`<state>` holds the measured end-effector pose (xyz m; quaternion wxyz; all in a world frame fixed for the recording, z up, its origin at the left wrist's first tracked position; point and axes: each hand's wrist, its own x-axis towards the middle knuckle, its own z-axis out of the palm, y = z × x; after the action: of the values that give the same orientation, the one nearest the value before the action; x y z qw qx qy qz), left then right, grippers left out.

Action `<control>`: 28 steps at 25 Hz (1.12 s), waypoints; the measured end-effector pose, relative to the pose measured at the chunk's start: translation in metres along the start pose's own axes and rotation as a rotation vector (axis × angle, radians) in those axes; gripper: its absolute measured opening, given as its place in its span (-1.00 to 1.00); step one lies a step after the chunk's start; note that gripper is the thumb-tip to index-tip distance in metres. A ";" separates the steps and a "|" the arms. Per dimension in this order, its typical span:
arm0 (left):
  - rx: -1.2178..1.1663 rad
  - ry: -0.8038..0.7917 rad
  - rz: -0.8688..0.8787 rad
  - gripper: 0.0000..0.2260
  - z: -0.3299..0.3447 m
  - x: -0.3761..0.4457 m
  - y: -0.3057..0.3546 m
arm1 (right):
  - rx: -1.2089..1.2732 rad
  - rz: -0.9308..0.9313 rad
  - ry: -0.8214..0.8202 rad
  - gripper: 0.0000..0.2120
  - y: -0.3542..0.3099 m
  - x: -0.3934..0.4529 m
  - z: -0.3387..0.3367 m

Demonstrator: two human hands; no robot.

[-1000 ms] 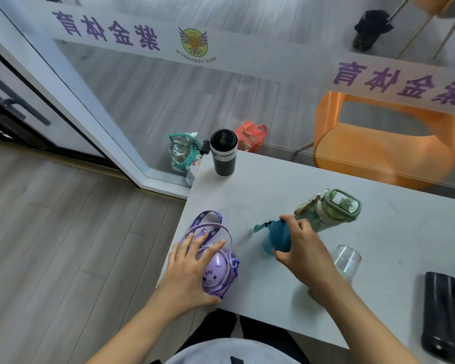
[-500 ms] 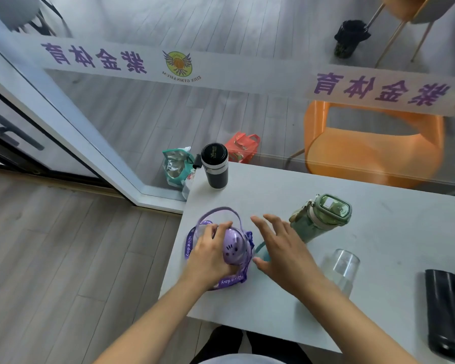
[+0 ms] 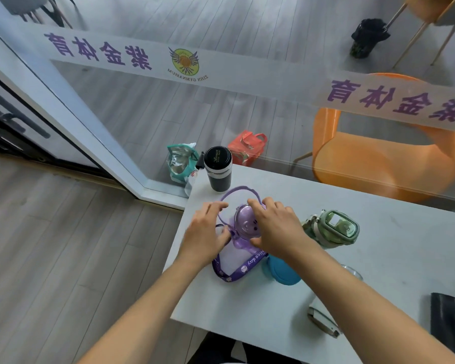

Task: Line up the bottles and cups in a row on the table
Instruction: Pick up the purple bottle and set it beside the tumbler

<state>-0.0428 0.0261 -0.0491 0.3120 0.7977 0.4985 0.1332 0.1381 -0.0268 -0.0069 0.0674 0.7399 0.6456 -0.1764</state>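
- Near edge, right: a dark bottle (image 3: 449, 327) lies flat on the table (image 3: 394, 261), cut off by the frame; a clear cup (image 3: 352, 271) is mostly hidden behind the right forearm. Both sit apart from the other items and, by this view, are not yet aligned.
- Just under the right wrist: a teal bottle (image 3: 281, 269), only its rounded end visible; whether it stands or lies cannot be told.
- Centre: the purple bottle (image 3: 246, 224), with a lanyard strap looped around it, stands near the table's left edge between the two hands. The left hand (image 3: 208, 232) rests against its left side, fingers spread and curled toward the strap; the right hand (image 3: 276, 227) covers its right side, fingers arched over the lid and thumb at the body. A firm grip cannot be confirmed.
- Right of centre: a green bottle (image 3: 334, 229), tilted, near the right hand.
- Far corner: a black tumbler (image 3: 218, 169), upright, apparently a row end.
- Progress: early; most items remain scattered.
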 end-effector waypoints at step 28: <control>-0.395 -0.176 -0.388 -0.73 0.052 0.174 0.062 | 0.194 0.370 0.022 -0.25 0.068 0.069 -0.040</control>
<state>0.1094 0.1411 -0.0671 0.5230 0.6198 0.5771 0.0956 0.2192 0.0402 -0.0023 0.0201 0.8508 0.4792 -0.2145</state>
